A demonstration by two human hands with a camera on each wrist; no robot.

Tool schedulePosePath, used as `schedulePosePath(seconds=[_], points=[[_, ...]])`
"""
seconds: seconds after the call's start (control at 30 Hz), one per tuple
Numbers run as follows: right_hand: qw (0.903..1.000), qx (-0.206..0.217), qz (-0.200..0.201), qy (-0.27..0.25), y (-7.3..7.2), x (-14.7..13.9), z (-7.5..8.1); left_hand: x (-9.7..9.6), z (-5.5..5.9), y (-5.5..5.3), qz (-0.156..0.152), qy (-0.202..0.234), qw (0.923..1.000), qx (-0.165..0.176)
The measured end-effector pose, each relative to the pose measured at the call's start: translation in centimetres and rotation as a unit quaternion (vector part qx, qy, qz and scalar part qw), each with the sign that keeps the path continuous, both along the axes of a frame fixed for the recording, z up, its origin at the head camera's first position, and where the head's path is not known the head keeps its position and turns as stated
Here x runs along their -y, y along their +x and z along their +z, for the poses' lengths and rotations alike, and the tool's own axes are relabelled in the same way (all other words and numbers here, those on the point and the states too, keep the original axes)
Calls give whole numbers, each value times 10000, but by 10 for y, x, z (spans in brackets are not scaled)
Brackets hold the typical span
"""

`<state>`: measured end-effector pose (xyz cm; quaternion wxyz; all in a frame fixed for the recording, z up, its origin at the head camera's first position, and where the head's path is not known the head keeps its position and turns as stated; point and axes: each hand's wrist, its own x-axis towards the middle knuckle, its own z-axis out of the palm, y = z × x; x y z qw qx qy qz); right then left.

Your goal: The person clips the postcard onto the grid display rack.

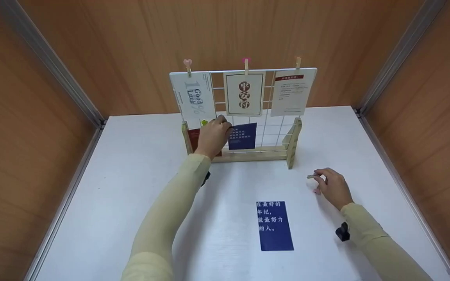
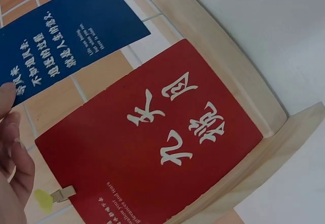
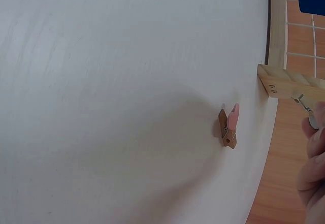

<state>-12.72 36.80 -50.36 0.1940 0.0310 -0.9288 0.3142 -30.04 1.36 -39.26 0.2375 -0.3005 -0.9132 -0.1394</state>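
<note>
My left hand [image 1: 213, 136] pinches the upper left corner of a blue card [image 1: 243, 136] against the lower part of a white wire grid rack. In the left wrist view the thumb lies on the printed face of this card [image 2: 76, 36]. Beside it hangs a red card [image 2: 152, 132], held by a wooden clip with a yellow-green top [image 2: 44, 199]. My right hand [image 1: 332, 189] pinches a small wooden clip [image 3: 303, 102] to the right of the rack. Below that hand, a clip with a pink top [image 3: 232, 120] lies on the table.
Three pale cards, among them a Good Luck card [image 1: 195, 97], hang from clips along the rack's top. The rack stands on wooden feet [image 1: 293, 146]. Another blue card [image 1: 275, 238] lies flat on the white table [image 1: 131, 175]. Wood panels [image 1: 131, 47] enclose the back and sides.
</note>
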Motion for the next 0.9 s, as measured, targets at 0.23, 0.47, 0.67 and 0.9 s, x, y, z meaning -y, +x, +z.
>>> schedulePosePath(seconds=[0.23,0.47,0.67,0.9], points=[[9986,-489,201,47,-11,24,12,0,-4,0,83,57,9994,-346],[9934,-888,683,237,-28,58,35,-1,-7,-5,170,9,9986,-491],[9886,-1057,998,393,-42,82,54,-4,-14,-3,227,48,9988,-421],[9833,-1169,1280,553,-65,108,83,-6,-14,-4,311,202,9985,-414]])
